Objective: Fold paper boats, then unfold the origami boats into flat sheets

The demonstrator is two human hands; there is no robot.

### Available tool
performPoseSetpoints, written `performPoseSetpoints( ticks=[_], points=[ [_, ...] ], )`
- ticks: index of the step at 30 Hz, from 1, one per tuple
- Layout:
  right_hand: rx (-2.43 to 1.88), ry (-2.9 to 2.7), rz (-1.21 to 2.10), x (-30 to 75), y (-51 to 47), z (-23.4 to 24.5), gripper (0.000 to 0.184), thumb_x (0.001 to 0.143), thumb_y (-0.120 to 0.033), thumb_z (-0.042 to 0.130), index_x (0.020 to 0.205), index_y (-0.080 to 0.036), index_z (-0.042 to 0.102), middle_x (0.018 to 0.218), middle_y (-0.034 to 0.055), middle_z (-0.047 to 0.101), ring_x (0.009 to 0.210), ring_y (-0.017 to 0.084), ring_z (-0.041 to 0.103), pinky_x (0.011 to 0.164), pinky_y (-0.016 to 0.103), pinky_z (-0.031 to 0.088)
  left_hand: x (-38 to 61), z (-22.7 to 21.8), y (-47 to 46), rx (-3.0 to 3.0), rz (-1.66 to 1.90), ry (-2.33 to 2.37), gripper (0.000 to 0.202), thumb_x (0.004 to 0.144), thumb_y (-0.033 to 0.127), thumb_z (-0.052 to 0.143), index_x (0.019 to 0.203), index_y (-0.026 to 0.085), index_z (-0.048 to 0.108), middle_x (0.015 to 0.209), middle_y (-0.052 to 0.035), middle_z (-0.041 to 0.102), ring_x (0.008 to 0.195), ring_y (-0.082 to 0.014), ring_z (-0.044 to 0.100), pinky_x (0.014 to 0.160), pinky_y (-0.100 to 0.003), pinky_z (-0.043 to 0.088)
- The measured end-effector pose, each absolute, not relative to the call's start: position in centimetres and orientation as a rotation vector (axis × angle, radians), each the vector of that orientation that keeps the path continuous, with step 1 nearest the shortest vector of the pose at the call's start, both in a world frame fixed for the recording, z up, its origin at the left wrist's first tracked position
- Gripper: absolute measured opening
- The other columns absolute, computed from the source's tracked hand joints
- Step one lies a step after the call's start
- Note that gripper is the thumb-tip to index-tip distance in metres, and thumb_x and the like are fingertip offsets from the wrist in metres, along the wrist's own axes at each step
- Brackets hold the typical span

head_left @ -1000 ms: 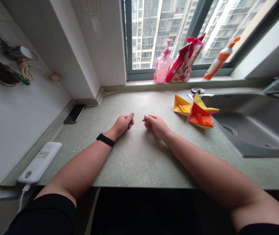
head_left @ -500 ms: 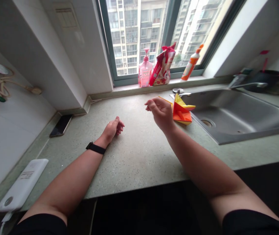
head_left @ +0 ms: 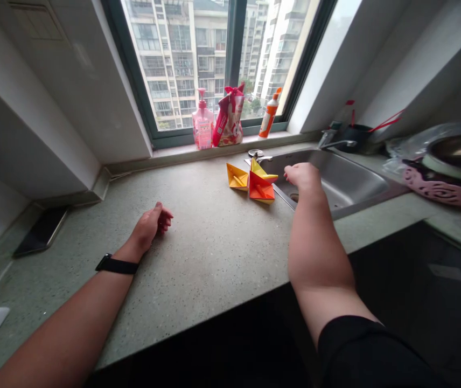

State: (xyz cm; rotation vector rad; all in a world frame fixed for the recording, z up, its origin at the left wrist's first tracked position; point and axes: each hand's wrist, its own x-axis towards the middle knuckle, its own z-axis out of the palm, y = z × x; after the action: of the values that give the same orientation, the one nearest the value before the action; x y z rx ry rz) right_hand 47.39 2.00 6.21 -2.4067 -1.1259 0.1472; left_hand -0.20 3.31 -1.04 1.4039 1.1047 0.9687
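Note:
Three folded paper boats stand together on the counter by the sink's left edge: a yellow-orange boat (head_left: 236,178), a yellow boat (head_left: 259,170) and a red-orange boat (head_left: 261,188). To their right, my right hand (head_left: 305,175) hovers by the near-left part of the sink, apart from them. Its fingers are bent together and I see nothing in them. My left hand (head_left: 149,226) rests on its side on the counter, thumb up, its fingers loosely curled and apart, holding nothing. A black watch (head_left: 117,264) is on the left wrist.
The steel sink (head_left: 376,175) has a faucet (head_left: 329,139) at its back. On the window sill stand a pink pump bottle (head_left: 203,124), a red-and-white bag (head_left: 229,119) and an orange bottle (head_left: 269,116). A phone (head_left: 41,231) lies left; a pink basket (head_left: 436,186) sits right.
My right hand has moved right, past the paper boats to the sink, uncovering the yellow-orange boat. The view has swung right, while my left hand stays resting on the counter.

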Motion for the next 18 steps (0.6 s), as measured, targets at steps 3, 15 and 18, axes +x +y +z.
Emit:
performPoseSetpoints(
  ticks=[3, 15, 18],
  points=[
    [-2.431, -0.996, 0.527, 47.0, 1.9, 5.7, 0.026, 0.101, -0.035, 0.07, 0.087, -0.014, 0.077, 0.079, 0.0126, 0.077, 0.071, 0.023, 0.073, 0.067, 0.032, 0.056, -0.2, -1.0, 3.3, 1.406, 0.965, 1.107, 0.073, 0.085, 0.09, 0.063, 0.078, 0.018, 0.07, 0.065, -0.0028, 0.063, 0.054, -0.0147, 0.055, 0.05, -0.026, 0.043],
    [-2.365, -1.06, 0.847, 45.8, 1.7, 5.4, 0.002, 0.087, -0.017, 0.076, 0.087, -0.015, 0.076, 0.067, 0.0056, 0.07, 0.062, 0.018, 0.068, 0.057, 0.026, 0.054, -0.2, -1.3, 3.2, 1.421, 0.963, 1.097, 0.063, 0.092, 0.078, 0.063, 0.078, 0.017, 0.071, 0.066, -0.0036, 0.064, 0.056, -0.0151, 0.055, 0.051, -0.026, 0.044],
    [-2.285, -1.108, 0.828, 45.8, 0.9, 6.7, 0.008, 0.087, -0.019, 0.075, 0.079, -0.016, 0.073, 0.067, 0.0057, 0.068, 0.06, 0.016, 0.063, 0.054, 0.026, 0.048, -0.2, -1.3, 3.3, 1.422, 0.96, 1.091, 0.06, 0.094, 0.075, 0.062, 0.078, 0.018, 0.071, 0.066, -0.0037, 0.064, 0.056, -0.0149, 0.056, 0.052, -0.026, 0.044]
  ],
)
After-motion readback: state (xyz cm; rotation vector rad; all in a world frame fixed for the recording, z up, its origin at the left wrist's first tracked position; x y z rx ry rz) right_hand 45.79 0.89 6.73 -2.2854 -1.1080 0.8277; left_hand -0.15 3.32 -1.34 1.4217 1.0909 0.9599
